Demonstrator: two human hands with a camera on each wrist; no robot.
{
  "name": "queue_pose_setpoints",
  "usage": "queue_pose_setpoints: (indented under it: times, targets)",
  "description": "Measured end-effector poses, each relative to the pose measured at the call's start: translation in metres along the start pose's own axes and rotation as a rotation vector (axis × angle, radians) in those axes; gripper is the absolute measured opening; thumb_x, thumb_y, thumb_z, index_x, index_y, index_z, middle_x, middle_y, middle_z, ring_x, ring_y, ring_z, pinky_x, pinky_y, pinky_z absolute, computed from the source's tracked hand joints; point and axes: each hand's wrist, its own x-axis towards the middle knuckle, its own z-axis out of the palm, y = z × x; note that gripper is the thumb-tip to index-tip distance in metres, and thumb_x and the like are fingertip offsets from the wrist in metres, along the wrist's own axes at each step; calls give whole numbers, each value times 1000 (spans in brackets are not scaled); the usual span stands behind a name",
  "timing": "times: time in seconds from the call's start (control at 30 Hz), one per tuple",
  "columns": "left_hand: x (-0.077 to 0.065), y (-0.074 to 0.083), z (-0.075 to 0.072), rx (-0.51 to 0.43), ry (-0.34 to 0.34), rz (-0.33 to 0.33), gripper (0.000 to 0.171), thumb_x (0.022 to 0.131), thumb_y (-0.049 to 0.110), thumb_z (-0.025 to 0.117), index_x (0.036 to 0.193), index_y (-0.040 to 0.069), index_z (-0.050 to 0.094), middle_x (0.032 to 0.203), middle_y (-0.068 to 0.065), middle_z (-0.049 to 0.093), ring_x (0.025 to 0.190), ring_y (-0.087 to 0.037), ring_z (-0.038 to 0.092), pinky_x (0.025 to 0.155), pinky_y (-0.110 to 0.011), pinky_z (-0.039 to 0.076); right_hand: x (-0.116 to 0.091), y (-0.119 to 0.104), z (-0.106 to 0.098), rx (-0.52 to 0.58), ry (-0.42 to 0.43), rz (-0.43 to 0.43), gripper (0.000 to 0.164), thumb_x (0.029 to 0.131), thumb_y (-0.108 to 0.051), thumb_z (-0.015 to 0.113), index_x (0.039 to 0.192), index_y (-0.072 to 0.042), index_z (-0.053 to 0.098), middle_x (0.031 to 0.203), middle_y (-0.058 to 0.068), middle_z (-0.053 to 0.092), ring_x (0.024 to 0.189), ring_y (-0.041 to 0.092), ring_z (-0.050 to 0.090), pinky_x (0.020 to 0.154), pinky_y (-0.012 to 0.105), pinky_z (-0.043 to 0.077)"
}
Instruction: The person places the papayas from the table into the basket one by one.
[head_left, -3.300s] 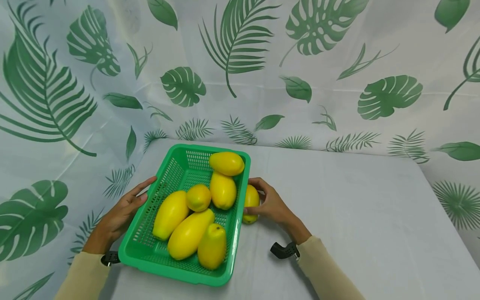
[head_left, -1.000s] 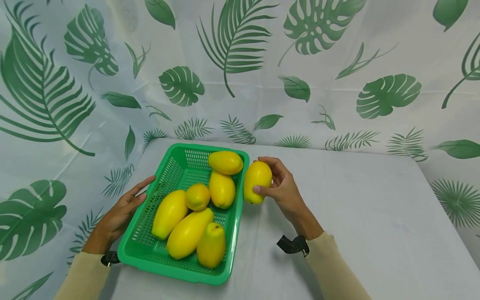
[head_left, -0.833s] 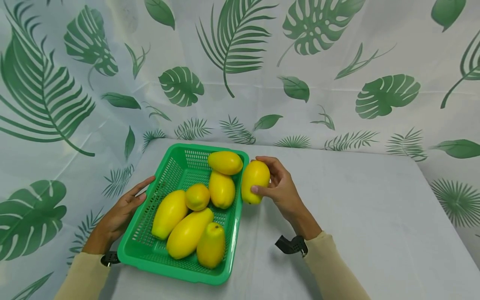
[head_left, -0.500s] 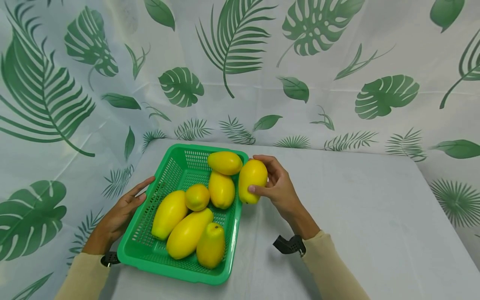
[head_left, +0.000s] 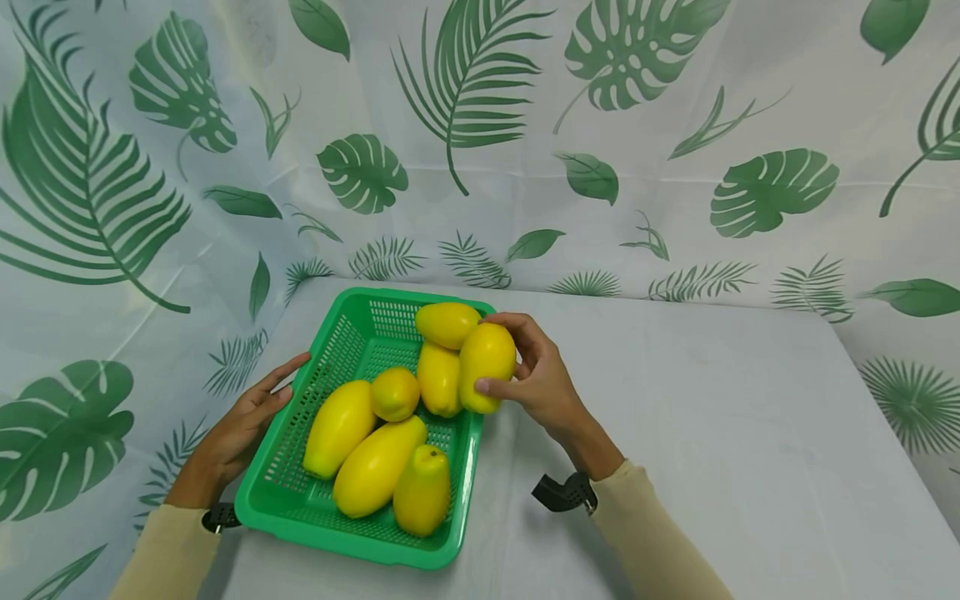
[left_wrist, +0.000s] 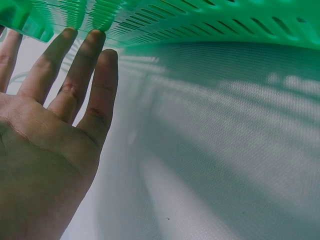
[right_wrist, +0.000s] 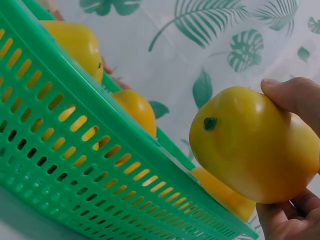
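Note:
My right hand (head_left: 542, 382) grips a yellow papaya (head_left: 487, 367), thumb on the near side and fingers behind it. In the head view this papaya overlaps the right rim of a green plastic basket (head_left: 352, 550). The right wrist view shows the held papaya (right_wrist: 245, 145) above the rim, its small green stem end towards the camera. Inside the basket lie several more yellow papayas (head_left: 381, 467), one partly hidden behind the held one. At the basket's left side my left hand (head_left: 240, 429) has its fingers extended; in the left wrist view the fingertips (left_wrist: 96, 37) touch the slotted wall.
The basket stands on a white-covered table (head_left: 712, 433), towards its left side. Behind and to the left hangs a white cloth (head_left: 510, 217) with green leaf prints. Black straps (head_left: 566, 492) sit on both wrists.
My right hand has raised the papaya from the table beside the basket and carried it left over the rim. The left hand and the basket have stayed in place.

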Motion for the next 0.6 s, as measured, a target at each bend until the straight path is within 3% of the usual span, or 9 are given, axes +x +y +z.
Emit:
queue_pose_setpoints:
  times: [0.1,0.3,0.37,0.5,0.6]
  targets:
    - [0,-1,-1,-19,-3,4,56,119,29,36,172,33,19,181,0,-4,157,-25,21,103,-21,52,1,1,3,2,-14,-9,74,84,3,86,148,-12,52,152,9,51,139,28,50,112,29,53]
    - [1,-1,0,-28,-1,-3,56,119,30,36,172,33,19,181,-1,-7,162,-43,3,103,-22,53,5,0,9,6,-41,-29,73,84,1,86,148,-12,53,154,9,51,142,28,49,112,32,54]
    - [1,-1,0,-34,2,-8,56,119,30,37,172,34,20,181,-3,-6,161,-42,7,103,-23,54,7,-1,11,0,-49,-35,74,84,0,86,149,-11,52,154,10,51,142,28,49,112,32,54]
    - [1,-1,0,-30,2,-3,56,119,30,37,172,34,20,181,0,-5,158,-21,22,104,-23,53,11,-2,16,-14,-59,-37,74,84,-2,87,148,-12,53,154,9,51,141,28,50,111,34,55]
    - [0,-1,-1,-50,-4,5,56,119,28,36,172,33,20,179,2,7,146,-4,39,102,-24,55,14,-3,20,-32,-67,-33,74,84,-4,88,148,-15,53,153,7,52,139,27,51,110,35,56]
